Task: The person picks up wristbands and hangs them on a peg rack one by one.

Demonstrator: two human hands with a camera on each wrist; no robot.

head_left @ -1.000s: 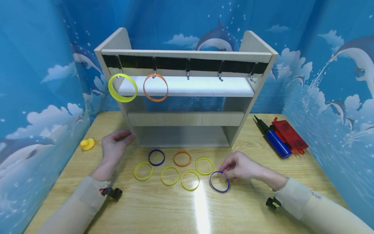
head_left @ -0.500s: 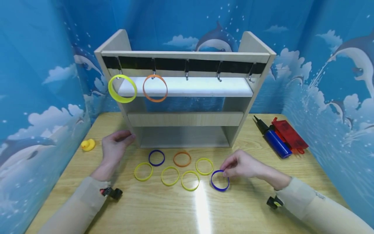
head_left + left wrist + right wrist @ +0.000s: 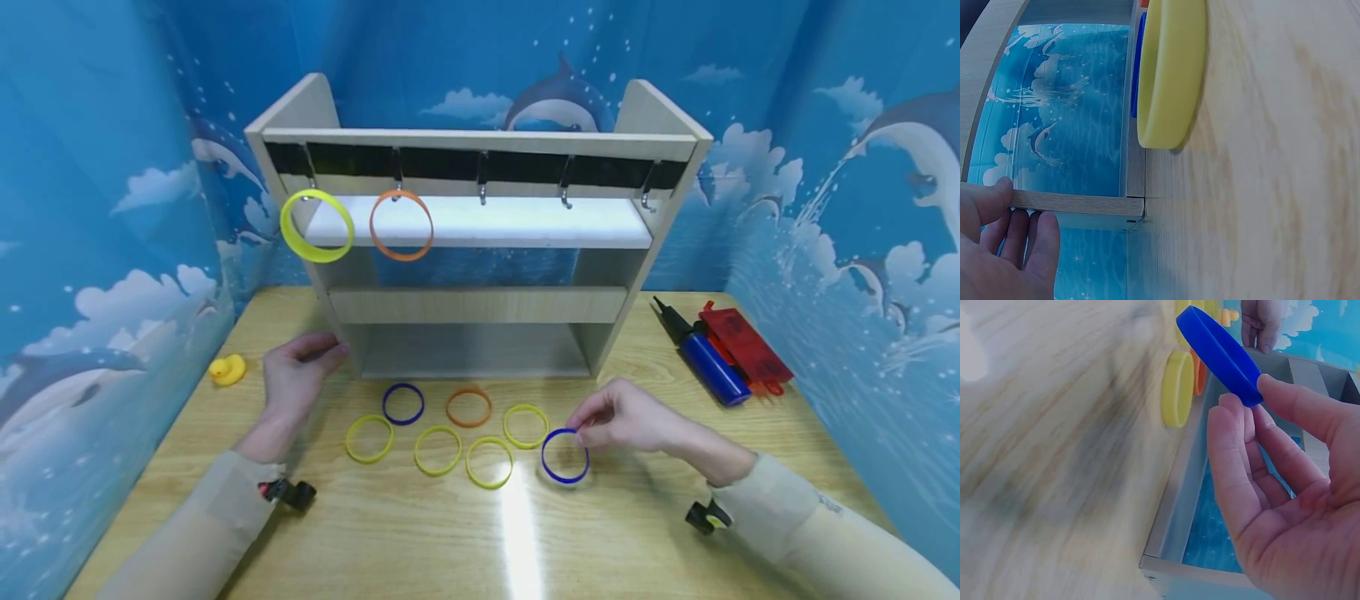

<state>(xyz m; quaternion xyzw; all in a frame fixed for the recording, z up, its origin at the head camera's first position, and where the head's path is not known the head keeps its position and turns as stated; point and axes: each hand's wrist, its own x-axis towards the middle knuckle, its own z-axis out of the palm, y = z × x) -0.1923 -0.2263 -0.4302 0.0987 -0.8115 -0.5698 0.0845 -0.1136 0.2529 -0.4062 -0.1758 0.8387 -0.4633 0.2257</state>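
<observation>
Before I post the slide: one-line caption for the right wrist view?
Right hand pinching a blue ring, an orange ring and left hand in the background.

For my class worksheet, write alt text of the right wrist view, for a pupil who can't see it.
A right hand holds a blue ring between thumb and fingers. Behind it, a yellow ring lies on a wooden table beside a shelf, and the left hand shows farther off.

Readable text: none | right sleeve: dark lettering, too small to make out
</observation>
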